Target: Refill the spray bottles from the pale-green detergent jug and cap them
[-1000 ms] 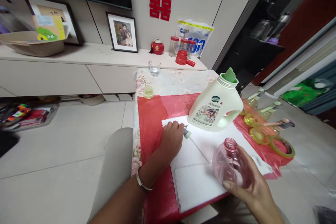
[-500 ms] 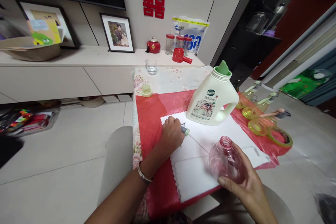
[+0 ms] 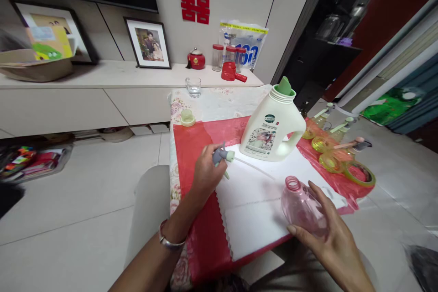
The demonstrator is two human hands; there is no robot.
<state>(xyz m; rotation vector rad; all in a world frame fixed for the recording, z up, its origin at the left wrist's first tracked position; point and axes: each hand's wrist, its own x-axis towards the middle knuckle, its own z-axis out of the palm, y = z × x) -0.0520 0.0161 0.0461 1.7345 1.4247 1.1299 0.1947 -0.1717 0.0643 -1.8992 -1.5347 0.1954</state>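
Observation:
My left hand is closed around a grey and pale green spray nozzle, its thin clear dip tube slanting down to the right over the white board. In my right hand is a round pink see-through bottle, tilted with its uncapped mouth toward the upper left. The tube's end is near the bottle's mouth but apart from it. Behind them stands a large cream detergent jug with a green spout in its open neck. Its pale cap sits on the table to the left.
Several yellow spray bottles and a roll of tape lie on the red plastic sheet at the right. A glass cup stands at the table's back edge, before a long white cabinet.
My left hand has raised the spray nozzle off the board and turned it, so its trigger and tube show more. The pink bottle has tilted further and shifted slightly right.

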